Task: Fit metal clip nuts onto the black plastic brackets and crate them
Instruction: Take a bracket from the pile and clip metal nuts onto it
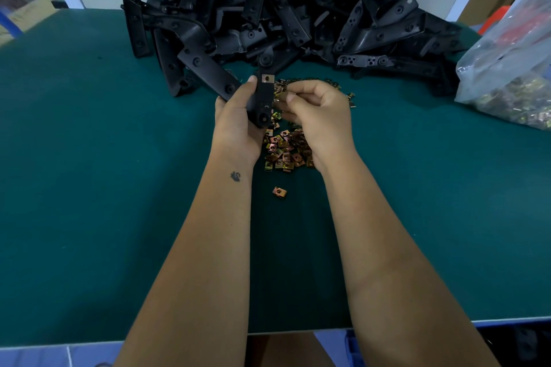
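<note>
The step in hand looks like fitting a second clip nut to a bracket. Left of centre, the left hand (235,116) rises from the lower frame, its fingers wrapped round a black bracket (262,98) held upright above the green worktop (89,158); one fitted clip nut (267,78) already sits at its top end. Just right, the right hand (316,110) has its fingers pinched together on another clip nut (282,96) beside the bracket's edge. Next, I judge, it must slide squarely onto that edge. Loose clip nuts (283,149) lie beneath the hands; the bracket pile (298,9) fills the upper centre.
</note>
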Available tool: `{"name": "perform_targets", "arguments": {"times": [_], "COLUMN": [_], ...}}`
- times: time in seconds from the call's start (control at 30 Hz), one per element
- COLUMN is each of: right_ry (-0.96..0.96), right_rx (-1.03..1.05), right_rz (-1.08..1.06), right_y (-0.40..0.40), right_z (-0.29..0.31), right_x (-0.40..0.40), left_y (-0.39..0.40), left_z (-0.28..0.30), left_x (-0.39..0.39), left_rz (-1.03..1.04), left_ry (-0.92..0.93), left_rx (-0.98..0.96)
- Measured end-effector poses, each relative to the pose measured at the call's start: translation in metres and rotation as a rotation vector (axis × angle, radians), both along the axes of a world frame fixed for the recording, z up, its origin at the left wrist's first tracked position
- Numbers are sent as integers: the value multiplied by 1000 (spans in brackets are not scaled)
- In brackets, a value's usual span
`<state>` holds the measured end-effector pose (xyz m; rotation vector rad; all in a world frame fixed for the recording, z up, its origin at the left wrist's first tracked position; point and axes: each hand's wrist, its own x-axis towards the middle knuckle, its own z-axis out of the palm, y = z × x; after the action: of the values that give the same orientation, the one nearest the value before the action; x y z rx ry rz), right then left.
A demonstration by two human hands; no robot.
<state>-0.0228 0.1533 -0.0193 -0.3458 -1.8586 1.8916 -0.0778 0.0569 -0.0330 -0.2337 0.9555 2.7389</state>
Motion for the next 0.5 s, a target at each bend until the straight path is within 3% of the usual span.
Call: {"name": "perform_targets", "arguments": {"times": [0.23, 0.5], "right_ry": [-9, -7], "right_rx": [77, -339], "right_rz": [42, 134], "right_y": [0, 1], "right_z": [2, 8], "right_x": [1, 3], "left_y": [-2, -3], "left_z": [3, 7], "left_x": [3, 4], "left_rz": [-6, -73], "left_ry": [-1, 61], "left_rx": [11, 56]}}
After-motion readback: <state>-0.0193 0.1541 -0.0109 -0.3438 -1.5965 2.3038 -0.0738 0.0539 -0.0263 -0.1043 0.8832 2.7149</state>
